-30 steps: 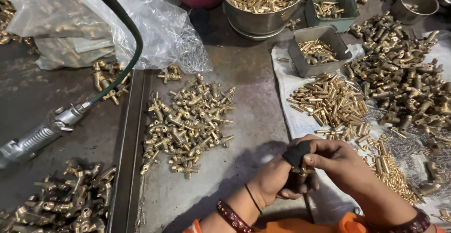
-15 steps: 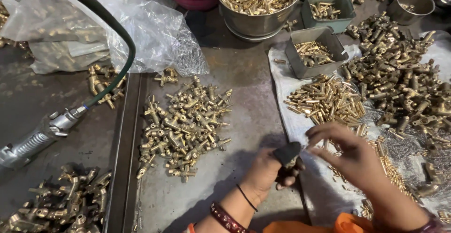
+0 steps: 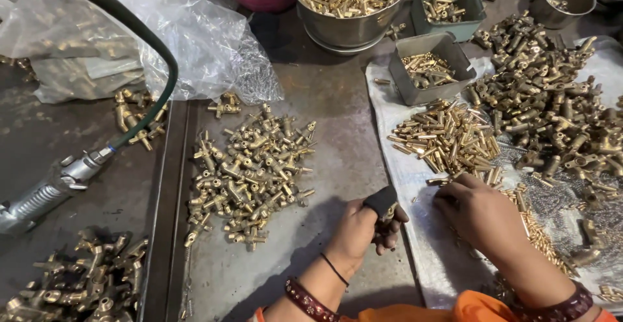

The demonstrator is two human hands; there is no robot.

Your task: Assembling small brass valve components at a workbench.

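My left hand (image 3: 360,228) is closed around a small brass fitting (image 3: 388,215), with a black cover on the thumb. It rests on the grey metal tray (image 3: 337,147) just right of a heap of brass valve fittings (image 3: 246,169). My right hand (image 3: 477,211) lies palm down on the white cloth (image 3: 405,173), fingertips touching small brass pins at the near edge of a pile of brass pins (image 3: 448,137). Whether it pinches one I cannot tell.
A large heap of brass valve bodies (image 3: 551,101) lies at right. Two grey bins (image 3: 425,65) of small parts and a steel bowl (image 3: 354,4) of brass pieces stand behind. An air tool with green hose (image 3: 58,182) lies left, by clear plastic bags (image 3: 162,30).
My right hand left the left hand and moved right and down onto the cloth at the pin pile. My left hand kept the fitting and stayed in place.
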